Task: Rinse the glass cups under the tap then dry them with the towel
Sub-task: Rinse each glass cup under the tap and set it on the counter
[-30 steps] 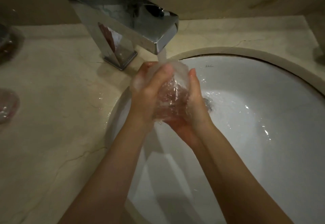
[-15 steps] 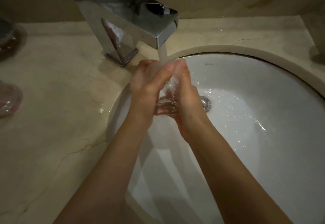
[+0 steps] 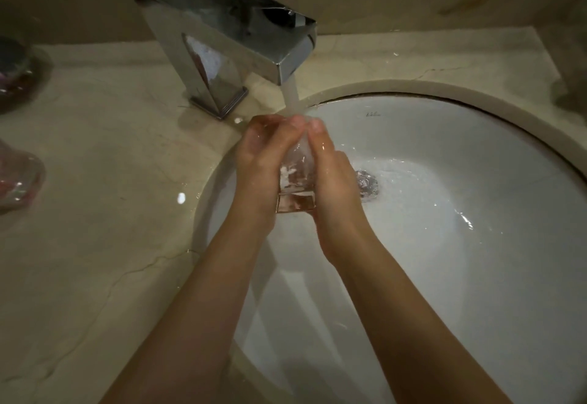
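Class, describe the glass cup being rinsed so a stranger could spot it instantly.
Find the white sink under the chrome tap. Over its left side, the left hand and right hand clasp the glass cup. Unlike the glassware on the counter, it sits in running water.

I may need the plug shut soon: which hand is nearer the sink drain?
Right. The right hand grips the glass cup just beside the drain; the left hand holds the cup's far side.
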### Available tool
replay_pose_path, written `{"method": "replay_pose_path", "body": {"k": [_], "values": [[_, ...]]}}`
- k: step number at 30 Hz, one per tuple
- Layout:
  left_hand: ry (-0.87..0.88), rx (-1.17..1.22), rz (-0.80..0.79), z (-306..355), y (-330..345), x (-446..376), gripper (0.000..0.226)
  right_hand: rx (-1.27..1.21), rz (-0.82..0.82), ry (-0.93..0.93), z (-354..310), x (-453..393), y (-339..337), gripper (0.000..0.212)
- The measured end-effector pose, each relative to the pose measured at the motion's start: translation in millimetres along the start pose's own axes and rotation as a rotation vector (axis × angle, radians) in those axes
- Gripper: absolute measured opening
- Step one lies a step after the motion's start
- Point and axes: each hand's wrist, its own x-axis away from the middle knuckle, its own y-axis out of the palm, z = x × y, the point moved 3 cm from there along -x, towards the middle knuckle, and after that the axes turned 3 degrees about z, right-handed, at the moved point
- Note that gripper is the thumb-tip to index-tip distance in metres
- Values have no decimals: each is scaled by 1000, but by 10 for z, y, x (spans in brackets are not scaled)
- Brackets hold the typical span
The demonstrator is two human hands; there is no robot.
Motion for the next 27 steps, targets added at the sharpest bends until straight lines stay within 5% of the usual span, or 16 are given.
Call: {"method": "replay_pose_path", "body": {"k": [4,7,11,14,20,27], "values": [[3,20,1,20,2,-25,46,-97,-60,84,-25,11,-19,90],[-13,12,3,22,21,-2,47,-7,5,-27,-20,7,-25,85],[-21,17,35,2,15,18,40,17,-27,39,11,-14,-40,100],[-40,-38,-5,16,15,21,47,-166,-81,85,35,-24,-87,67],[-40,-699,-146,75,-198,6,71,-167,-69,52,10,4,-182,77],[-121,-569,-51,222,-196,156,76,22,-137,17,-168,154,-401,39]]}}
